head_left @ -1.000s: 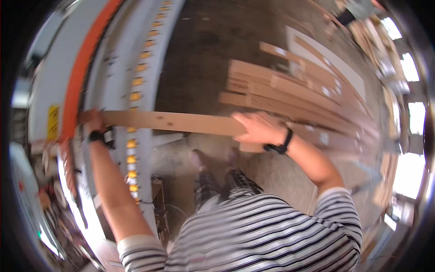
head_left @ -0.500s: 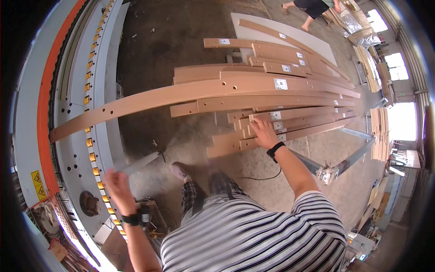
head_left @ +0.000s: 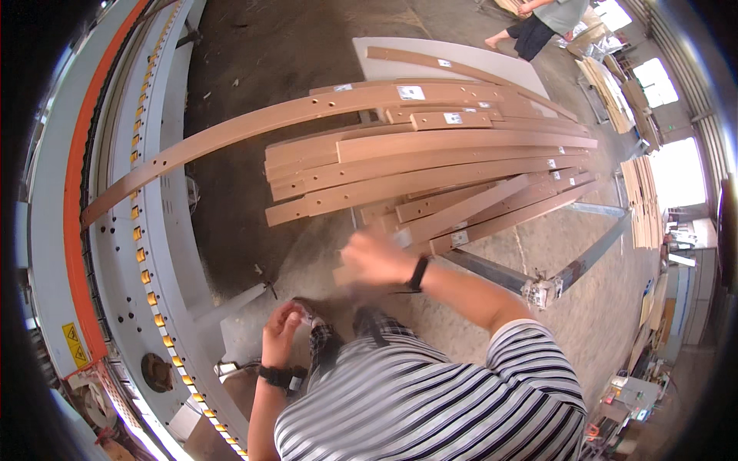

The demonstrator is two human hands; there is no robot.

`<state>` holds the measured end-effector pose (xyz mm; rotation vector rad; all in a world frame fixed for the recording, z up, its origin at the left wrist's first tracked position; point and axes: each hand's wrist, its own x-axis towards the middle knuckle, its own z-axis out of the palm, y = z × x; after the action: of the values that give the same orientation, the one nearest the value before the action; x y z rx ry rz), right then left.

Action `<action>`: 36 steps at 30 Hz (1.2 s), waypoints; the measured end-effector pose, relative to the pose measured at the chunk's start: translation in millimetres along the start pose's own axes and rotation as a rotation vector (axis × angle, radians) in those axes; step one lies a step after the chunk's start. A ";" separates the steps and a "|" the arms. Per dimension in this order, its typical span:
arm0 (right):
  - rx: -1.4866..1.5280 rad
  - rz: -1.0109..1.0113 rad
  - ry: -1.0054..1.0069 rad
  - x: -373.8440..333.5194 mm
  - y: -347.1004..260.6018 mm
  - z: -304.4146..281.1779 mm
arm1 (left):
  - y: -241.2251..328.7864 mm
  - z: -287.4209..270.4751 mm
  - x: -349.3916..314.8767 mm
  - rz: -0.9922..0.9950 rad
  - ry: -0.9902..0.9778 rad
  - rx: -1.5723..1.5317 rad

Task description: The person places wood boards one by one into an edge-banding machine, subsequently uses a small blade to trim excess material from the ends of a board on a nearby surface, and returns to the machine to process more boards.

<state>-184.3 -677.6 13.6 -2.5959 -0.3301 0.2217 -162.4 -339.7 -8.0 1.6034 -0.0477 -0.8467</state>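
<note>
My right hand, smeared by motion, is at the near end of a brown wooden board lying aslant over the stack. It appears closed around that end, though its fingers are blurred. My left hand hovers low in front of my body, fingers loosely curled, nothing visible in it. Ahead lies a stack of long brown boards, several with white labels and drilled holes. One long board spans from the far part of the stack to the machine at left.
Yellow rollers line the machine's grey edge. A pale sheet lies beneath the far boards. Metal stand bars are at right. Another person stands at the far right, near more stacked boards.
My right hand has moved left and nearer, and a board now lies aslant there. My left hand has dropped back from the rollers. The long board now lies farther away across the stack.
</note>
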 end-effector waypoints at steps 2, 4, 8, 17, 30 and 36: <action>0.227 -0.237 0.146 17.0 -65.0 11.0 | 15.1 31.9 3.8 0.007 0.086 -0.351; 0.317 -0.332 0.147 23.2 -105.0 9.1 | 26.1 27.7 5.2 -0.007 0.025 -0.423; 0.280 -0.140 0.014 12.9 -53.9 -4.8 | 55.8 -18.7 -33.2 -0.024 0.417 -0.297; 0.002 0.027 -0.071 -33.9 15.4 -16.3 | 67.1 -165.5 -111.6 0.317 0.940 -0.627; 0.414 -0.204 -0.795 93.4 -151.4 -7.6 | -6.3 -318.8 -105.6 0.353 1.106 -0.752; 0.172 -0.107 -0.487 57.2 -175.4 -12.7 | -7.2 -357.3 -117.2 0.215 1.284 -0.627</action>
<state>-160.3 -520.5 108.0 -2.3196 -0.5894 0.8111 -58.8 19.6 32.2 1.2408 0.8513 0.4170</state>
